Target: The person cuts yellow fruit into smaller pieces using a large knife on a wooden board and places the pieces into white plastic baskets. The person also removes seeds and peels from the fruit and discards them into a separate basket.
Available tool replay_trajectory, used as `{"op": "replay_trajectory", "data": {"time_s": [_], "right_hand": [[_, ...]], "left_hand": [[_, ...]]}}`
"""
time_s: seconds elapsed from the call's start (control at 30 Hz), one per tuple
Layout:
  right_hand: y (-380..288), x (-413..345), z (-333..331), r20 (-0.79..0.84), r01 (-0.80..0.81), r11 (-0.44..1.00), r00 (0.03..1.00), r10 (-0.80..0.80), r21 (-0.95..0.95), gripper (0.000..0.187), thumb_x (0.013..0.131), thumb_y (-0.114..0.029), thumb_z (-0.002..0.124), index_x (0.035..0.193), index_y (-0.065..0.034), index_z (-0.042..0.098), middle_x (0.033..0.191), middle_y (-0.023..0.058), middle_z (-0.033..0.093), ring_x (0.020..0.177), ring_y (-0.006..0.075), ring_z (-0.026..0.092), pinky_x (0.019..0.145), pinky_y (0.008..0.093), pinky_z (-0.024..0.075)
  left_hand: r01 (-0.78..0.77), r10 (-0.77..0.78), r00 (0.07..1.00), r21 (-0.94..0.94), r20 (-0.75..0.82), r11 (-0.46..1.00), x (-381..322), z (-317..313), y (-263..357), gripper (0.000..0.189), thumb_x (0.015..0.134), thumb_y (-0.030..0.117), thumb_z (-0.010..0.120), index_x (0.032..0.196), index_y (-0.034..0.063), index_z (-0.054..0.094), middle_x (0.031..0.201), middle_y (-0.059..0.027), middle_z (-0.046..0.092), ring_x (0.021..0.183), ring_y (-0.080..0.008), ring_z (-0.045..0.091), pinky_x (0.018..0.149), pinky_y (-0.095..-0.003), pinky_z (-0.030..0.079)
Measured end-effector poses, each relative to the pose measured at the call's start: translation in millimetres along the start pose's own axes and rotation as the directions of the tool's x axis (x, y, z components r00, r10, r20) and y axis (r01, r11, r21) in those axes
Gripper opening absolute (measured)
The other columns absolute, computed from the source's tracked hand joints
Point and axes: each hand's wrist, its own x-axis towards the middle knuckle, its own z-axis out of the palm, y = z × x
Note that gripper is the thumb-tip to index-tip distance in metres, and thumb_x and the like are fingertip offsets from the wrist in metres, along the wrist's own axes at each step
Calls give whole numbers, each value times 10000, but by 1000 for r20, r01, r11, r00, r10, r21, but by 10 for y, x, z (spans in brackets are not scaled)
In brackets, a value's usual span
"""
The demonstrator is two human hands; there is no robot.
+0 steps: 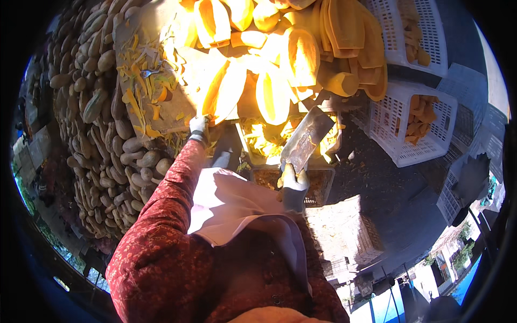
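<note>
My gloved left hand (199, 126) grips the near end of a peeled orange squash piece (220, 95), which lies slanted on the work table (181, 117). A broad-bladed cleaver (309, 135) is in my gloved right hand (295, 179), its wide blade pointing up and away over a tray of peelings (264, 143). Just beyond the blade, a hollowed squash half (274, 97) rests at the table's near edge. Behind it lies another cut half (299, 56). Strong sunlight washes out much of the squash surface.
Whole unpeeled squashes (97, 105) are heaped at the left. Peel strips and a metal peeler (148, 73) lie on the table's left. Stacked orange slabs (345, 28) fill the far right. White plastic crates (404, 145) with squash pieces stand at the right; another crate (329, 183) sits below my right hand.
</note>
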Motion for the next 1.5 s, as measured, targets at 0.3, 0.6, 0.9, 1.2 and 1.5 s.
{"op": "replay_trajectory", "data": {"time_s": [0.3, 0.6, 0.9, 1.2, 1.5], "right_hand": [[-166, 390, -776, -161, 470, 850, 844, -512, -240, 184, 904, -170, 654, 859, 4, 613, 657, 173, 625, 591, 235, 661, 541, 357, 476], [-2913, -333, -2738, -513, 898, 347, 171, -841, -269, 169, 935, -155, 631, 886, 0, 586, 617, 68, 600, 502, 149, 600, 485, 317, 479], [-2512, 2009, -3996, -228, 78, 552, 856, -464, -830, 360, 962, -311, 530, 1023, 20, 656, 901, 261, 673, 799, 422, 660, 712, 496, 517], [-2897, 939, -3791, -531, 888, 348, 147, -835, -301, 220, 980, -195, 557, 876, -7, 602, 604, 72, 537, 543, 162, 544, 468, 306, 403], [-2004, 2562, -3724, -375, 451, 661, 572, -730, -600, 346, 980, -275, 522, 1046, 34, 664, 835, 259, 685, 785, 386, 689, 666, 468, 515]], "left_hand": [[-482, 331, 777, 167, 536, 860, -997, 886, 1711, 183, 919, 87, 607, 1047, -41, 630, 831, -107, 693, 590, -200, 677, 479, -292, 550], [-853, 128, -27, 44, 991, -520, -3206, 4412, 2069, 274, 773, 174, 658, 968, -12, 707, 952, -216, 702, 903, -355, 690, 808, -437, 566], [-530, -203, -127, -240, 971, -813, -4738, 5972, 1610, 286, 828, 240, 730, 1081, 108, 711, 1054, -103, 703, 1014, -271, 685, 894, -426, 543], [-435, -226, 17, -197, 974, -879, -4023, 5912, 1045, 432, 789, 488, 745, 1090, 180, 724, 1037, -57, 721, 970, -256, 692, 824, -409, 539], [-411, -327, -151, -360, 933, -838, -4353, 6140, 1004, 459, 745, 373, 817, 1108, 124, 686, 1035, -101, 708, 931, -315, 681, 845, -432, 535]]}}
